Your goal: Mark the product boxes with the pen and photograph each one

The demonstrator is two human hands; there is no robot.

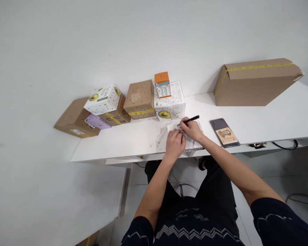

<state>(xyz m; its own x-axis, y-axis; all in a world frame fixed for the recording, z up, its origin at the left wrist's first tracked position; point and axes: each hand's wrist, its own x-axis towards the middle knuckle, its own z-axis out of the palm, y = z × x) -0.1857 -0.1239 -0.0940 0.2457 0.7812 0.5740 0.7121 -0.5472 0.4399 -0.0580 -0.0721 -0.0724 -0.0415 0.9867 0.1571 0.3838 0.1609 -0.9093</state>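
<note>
A notebook or pad of white pages (194, 145) lies at the front of the white desk, partly covered by both hands. My right hand (191, 129) is closed around a black pen (193, 119), whose tip points down and left at the upper part of the page. Resting on the page's left side is my left hand (175, 142), palm down, with its fingers lying on the paper close to the right hand. Writing on the page is too small to read. To the right of the pad lies a phone (224, 133) with a picture on its back.
Along the wall stand cardboard boxes (139, 97), avocado-printed white boxes (102, 99), a small orange box (162, 84) and a lilac package (99, 121). A large taped carton (254, 85) stands at the back right. Below the front edge hangs a black cable (287, 148).
</note>
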